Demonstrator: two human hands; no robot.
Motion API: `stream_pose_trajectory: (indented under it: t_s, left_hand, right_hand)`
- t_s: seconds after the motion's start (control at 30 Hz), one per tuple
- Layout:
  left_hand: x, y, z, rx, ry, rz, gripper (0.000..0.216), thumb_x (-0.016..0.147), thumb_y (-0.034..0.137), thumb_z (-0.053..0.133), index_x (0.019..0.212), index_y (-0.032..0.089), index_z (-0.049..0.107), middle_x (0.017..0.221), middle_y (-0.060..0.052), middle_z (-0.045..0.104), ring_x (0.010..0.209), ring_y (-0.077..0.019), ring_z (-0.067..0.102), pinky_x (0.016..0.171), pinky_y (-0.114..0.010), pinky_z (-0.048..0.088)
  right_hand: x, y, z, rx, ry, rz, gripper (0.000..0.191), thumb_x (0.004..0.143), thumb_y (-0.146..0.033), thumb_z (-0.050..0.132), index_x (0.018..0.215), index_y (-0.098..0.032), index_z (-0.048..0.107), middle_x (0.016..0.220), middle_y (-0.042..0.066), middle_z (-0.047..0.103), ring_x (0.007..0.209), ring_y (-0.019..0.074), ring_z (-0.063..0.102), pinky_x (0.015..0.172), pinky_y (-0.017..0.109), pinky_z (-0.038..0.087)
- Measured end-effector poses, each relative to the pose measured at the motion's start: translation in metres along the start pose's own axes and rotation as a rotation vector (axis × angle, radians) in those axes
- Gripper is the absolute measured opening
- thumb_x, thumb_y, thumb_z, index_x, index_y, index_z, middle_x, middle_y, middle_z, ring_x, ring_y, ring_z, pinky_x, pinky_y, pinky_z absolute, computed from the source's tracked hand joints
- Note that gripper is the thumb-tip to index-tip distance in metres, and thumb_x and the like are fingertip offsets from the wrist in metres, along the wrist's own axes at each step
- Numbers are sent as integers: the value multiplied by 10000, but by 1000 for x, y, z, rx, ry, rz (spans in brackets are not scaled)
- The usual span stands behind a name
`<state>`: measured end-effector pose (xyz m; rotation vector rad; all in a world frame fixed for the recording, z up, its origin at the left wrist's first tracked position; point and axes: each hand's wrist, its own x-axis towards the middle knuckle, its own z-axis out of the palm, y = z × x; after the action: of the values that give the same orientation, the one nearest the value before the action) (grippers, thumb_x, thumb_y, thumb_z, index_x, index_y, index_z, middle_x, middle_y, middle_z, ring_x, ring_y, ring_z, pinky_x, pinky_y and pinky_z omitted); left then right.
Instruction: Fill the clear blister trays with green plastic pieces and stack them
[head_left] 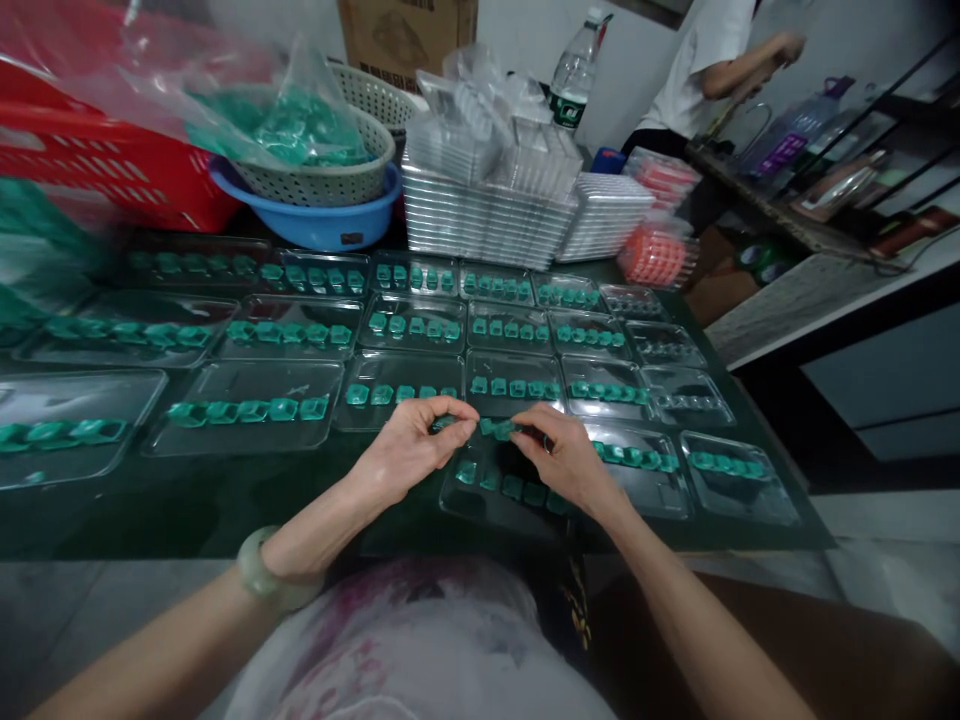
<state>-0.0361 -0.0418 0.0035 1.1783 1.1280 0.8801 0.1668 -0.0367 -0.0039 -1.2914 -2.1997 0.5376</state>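
My left hand (420,440) is closed in a pinch, thumb against forefinger. Its tips are at the left end of some small green translucent pieces (496,428); whether they grip one cannot be made out. From the other side, the thumb and fingers of my right hand (559,450) pinch the right end of these pieces. Just below both hands lies a clear plastic tray (459,500) with a row of similar green pieces (534,494), partly covered by my right hand. Another clear tray (667,495) with a green row is right of my right hand.
Rows of clear trays (247,440) with green pieces cover the dark table (285,515). Behind them stand a red basket (165,190), a blue basin (330,225) under a sieve, stacked clear trays (480,220) and orange packs (652,255). A person (694,75) is at back right.
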Motion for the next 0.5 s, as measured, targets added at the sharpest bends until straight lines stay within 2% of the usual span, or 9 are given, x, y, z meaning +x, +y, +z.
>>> stream_pose_trajectory:
  t_s: [0.07,0.13,0.2,0.4,0.5]
  left_hand:
    - [-1,6,9,54,-8,33,249,689,323,634,878,162,626,526,48,451,400,-49,324,376,-190,226]
    - [-3,11,16,92,-12,75,269,662,312,657,886,164,641,659,18,535,438,-50,376,394,-193,282]
    - [-5,12,21,104,-19,107,268,661,315,659,882,163,653,688,8,553,460,-56,395,408,-195,306]
    - [-5,1,25,-22,-99,63,322,709,392,624,918,147,638,438,58,413,402,-64,327,383,-194,247]
    - [-5,1,28,-41,-122,51,301,753,421,572,817,132,632,411,63,370,383,-52,275,372,-195,201]
  right_hand:
    - [-3,-6,-1,123,37,46,116,831,-243,487,843,-183,586,742,13,550,669,122,509,604,228,382]
    - [-5,-14,-2,220,13,88,151,841,-265,470,774,-176,572,677,-4,511,617,107,477,556,215,354]
    - [-8,-21,-3,314,-38,130,195,850,-285,453,729,-171,556,636,-16,483,577,95,448,520,207,328]
    - [-15,-26,-6,582,-143,286,352,872,-408,393,690,-154,555,507,-44,438,471,71,391,453,194,287]
    - [-18,-24,-3,668,-129,355,404,868,-458,374,680,-152,559,506,-35,449,464,71,398,440,192,289]
